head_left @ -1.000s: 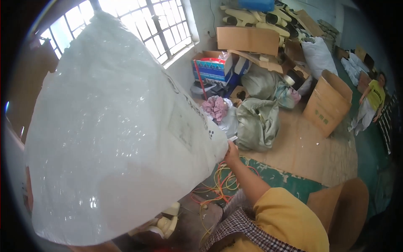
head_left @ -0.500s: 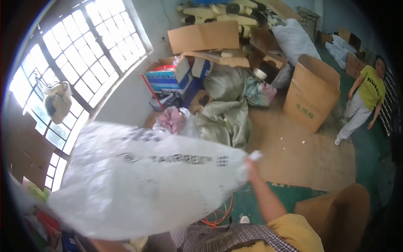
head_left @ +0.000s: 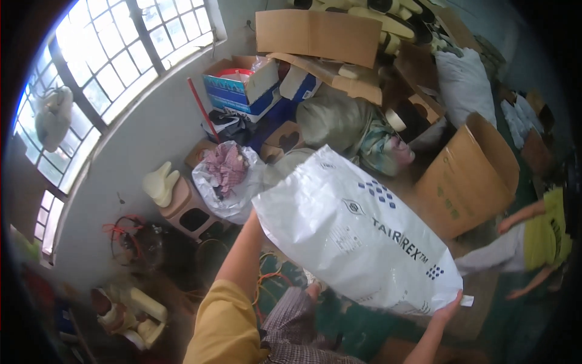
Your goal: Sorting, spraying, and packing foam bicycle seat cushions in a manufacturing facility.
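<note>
A large white woven plastic sack (head_left: 351, 236) with dark blue print stretches slantwise between my two hands. My left hand (head_left: 257, 218) grips its left edge, with the fingers mostly hidden behind the sack. At the lower right, my right hand (head_left: 447, 307) is closed on the gathered corner, and a small white tab sticks out beside it. The sack looks fairly flat and hangs above the floor.
A white bag with pink checked cloth (head_left: 225, 173) stands left of the sack. Behind are a blue and white carton (head_left: 242, 91) and grey-green sacks (head_left: 330, 118). A tall brown carton (head_left: 464, 182) stands at right, near a person in a yellow-green shirt (head_left: 545, 233).
The sack has swung from the left toward the right and now slants down to the right. My view has turned, and the other person appears nearer.
</note>
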A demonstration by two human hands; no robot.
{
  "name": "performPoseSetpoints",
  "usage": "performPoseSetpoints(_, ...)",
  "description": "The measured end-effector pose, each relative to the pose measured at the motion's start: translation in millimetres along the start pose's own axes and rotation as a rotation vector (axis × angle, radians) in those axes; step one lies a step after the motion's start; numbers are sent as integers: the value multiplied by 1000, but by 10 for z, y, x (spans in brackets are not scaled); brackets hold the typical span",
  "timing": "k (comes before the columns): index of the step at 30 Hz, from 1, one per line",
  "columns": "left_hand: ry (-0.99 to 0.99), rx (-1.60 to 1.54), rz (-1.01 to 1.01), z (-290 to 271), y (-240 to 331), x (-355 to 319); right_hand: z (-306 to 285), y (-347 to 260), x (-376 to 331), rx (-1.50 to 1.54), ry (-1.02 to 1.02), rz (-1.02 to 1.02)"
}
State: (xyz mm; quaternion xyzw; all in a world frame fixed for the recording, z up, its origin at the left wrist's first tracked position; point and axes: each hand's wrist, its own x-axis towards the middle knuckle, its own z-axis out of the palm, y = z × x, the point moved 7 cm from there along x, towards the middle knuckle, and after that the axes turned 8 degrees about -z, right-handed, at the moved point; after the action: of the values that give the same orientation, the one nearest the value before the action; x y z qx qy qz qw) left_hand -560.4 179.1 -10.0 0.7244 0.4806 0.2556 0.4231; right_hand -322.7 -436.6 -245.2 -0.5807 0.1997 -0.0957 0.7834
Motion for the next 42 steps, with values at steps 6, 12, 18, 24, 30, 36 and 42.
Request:
performPoseSetpoints(6, -56, 76, -116, 1104, -890, 1663, 733, 478, 903, -421, 133, -69)
performPoseSetpoints(12, -200, 238, -296, 2041, -2351, 2283, 1396, 760, 1535, -712, 18, 26)
performPoseSetpoints(18, -351, 303, -402, 2953, -3789, 2135, 1683, 863, 1630, -812, -22, -144)
performPoseSetpoints(24, -462, 383, -423, 3609, -4683, 1650, 1567, 898, 1587, -857, -48, -90)
performPoseSetpoints(30, -454, 534, -447, 3320, -5154, 1246, 1521, 1121, 1604, -778, -69, -21)
performPoseSetpoints(36, -204, 555, -666, 1511, -5727, -32, 2246, 701, 1224, -588, -198, -62)
performPoseSetpoints(42, -113, 412, -597, 430, -4702, -1337, 3015, 492, 442, -606, -347, -111)
